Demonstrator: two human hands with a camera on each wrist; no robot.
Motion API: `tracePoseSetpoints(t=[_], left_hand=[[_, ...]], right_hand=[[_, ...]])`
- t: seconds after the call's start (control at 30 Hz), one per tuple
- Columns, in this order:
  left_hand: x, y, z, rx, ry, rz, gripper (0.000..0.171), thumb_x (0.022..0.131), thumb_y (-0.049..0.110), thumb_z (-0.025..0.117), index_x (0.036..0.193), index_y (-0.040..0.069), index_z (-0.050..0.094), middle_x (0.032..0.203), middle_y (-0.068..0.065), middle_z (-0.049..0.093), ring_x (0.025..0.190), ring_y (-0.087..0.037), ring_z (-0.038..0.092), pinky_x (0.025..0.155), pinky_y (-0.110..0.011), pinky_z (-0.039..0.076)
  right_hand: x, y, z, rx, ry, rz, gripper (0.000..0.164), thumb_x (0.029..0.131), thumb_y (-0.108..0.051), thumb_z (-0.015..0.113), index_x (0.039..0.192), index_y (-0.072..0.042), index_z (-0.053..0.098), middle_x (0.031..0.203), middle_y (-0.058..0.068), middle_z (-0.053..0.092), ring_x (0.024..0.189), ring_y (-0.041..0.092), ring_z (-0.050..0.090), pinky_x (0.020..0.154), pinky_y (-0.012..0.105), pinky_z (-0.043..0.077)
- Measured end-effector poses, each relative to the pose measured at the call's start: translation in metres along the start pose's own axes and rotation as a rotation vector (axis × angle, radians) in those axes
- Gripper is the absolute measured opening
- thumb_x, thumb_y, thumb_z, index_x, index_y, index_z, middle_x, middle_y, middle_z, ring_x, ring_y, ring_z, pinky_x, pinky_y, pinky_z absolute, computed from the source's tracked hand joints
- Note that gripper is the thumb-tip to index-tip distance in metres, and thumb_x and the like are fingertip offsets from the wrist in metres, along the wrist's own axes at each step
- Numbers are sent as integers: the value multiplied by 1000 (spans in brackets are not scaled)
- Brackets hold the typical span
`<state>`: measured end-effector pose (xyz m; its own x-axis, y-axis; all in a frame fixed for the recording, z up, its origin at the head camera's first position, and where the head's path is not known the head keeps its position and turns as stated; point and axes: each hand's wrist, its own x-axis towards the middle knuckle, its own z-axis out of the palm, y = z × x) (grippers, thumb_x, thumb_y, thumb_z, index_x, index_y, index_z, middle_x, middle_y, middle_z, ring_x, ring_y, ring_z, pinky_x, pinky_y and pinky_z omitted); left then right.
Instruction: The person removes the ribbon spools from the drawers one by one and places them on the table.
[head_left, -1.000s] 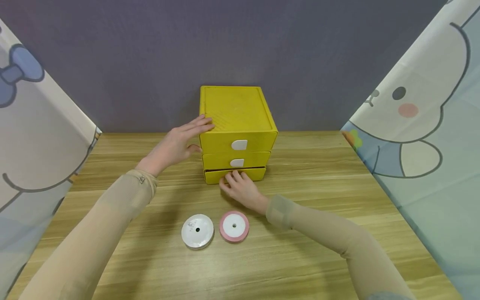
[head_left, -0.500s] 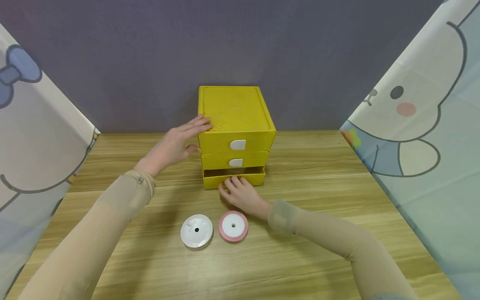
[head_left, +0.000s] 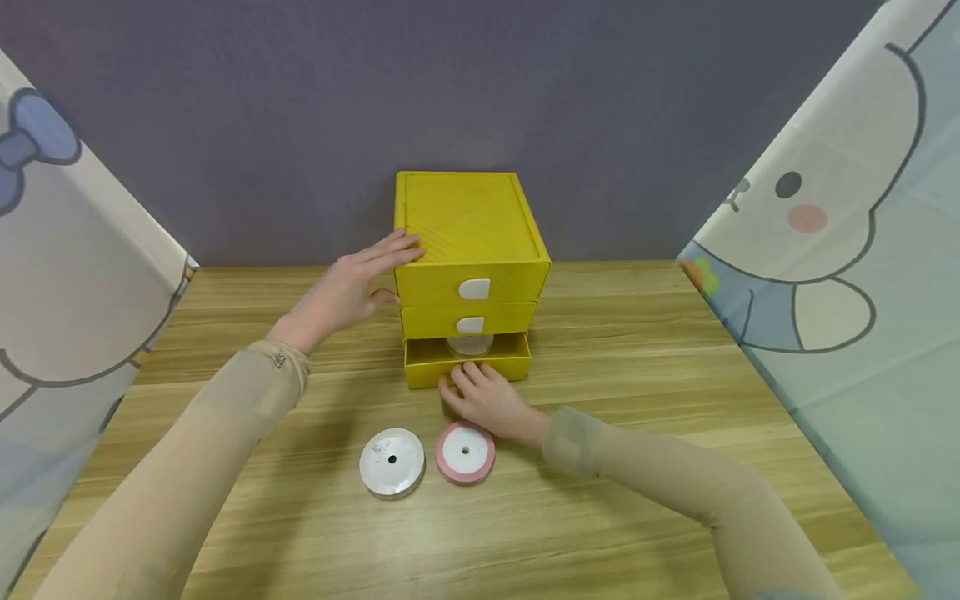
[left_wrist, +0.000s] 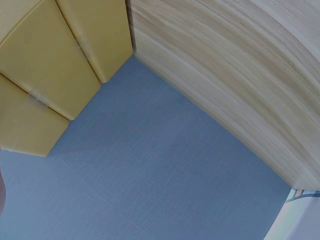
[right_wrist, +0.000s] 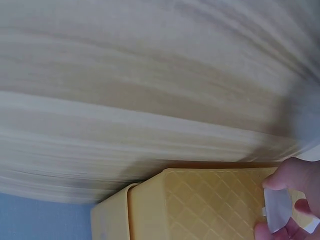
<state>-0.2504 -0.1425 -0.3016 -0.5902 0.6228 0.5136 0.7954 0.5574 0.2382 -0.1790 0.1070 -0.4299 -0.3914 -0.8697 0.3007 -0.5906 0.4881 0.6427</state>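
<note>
A small yellow cabinet (head_left: 472,217) with three stacked drawers stands against the back wall. My left hand (head_left: 348,287) rests straight fingers on its top left edge, the thumb at its side. My right hand (head_left: 491,404) pinches the white pull tab (right_wrist: 278,207) of the bottom drawer (head_left: 427,375), which is pulled partly out. Inside that drawer a pale round disc (head_left: 470,345) shows, partly covered by the drawer above. A white spool (head_left: 382,471) lies flat in front, beside a pink ribbon spool (head_left: 465,477) with a white face, just below my right hand.
The wooden table (head_left: 637,350) stretches out on both sides of the cabinet. Behind it rises a grey-blue wall (head_left: 300,125). Cartoon-printed cloths hang along the left and right (head_left: 840,250) edges. The two upper drawers, with white tabs, are closed.
The bottom drawer has slid toward me with my right hand, from a narrow gap to partly out, bringing the pale disc into sight. My left hand stays on the cabinet.
</note>
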Motion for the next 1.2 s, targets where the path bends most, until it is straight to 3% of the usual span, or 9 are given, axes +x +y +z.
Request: tracePoseSetpoints(t=[0.3,0.37,0.57,1.2], left_hand=[[0,1,-1,-1,-6,-1,72,72,-5,78,138,5,51,148,-12,45,140,-31,39,106,-46,46],[1,1,-1,1,-5,-1,72,72,-5,78,138,5,51,148,-12,45,140,-31,39,106,-46,46],[1,1,-1,1,-2,0,72,71,-4,78,137,5,51,148,-12,46,140,-31,39,106,-45,46],[0,1,-1,2,-2,-6,73,71,-4,79,138,6,51,149,-12,45,140,-31,39,106,-45,46]], right_hand=[[-7,-1,-5,19,28,-37,26,91,-13,55,117,-15,61,104,5,60,94,19,58,73,23,56],[-8,0,-5,13,57,-52,27,96,-8,46,115,-15,62,103,5,61,92,18,58,72,22,56],[-10,-1,-4,0,138,-66,55,99,3,13,110,-15,64,100,6,61,90,20,59,73,23,56],[-20,2,-4,70,193,-138,44,101,3,24,109,-12,65,101,6,64,92,18,61,84,22,56]])
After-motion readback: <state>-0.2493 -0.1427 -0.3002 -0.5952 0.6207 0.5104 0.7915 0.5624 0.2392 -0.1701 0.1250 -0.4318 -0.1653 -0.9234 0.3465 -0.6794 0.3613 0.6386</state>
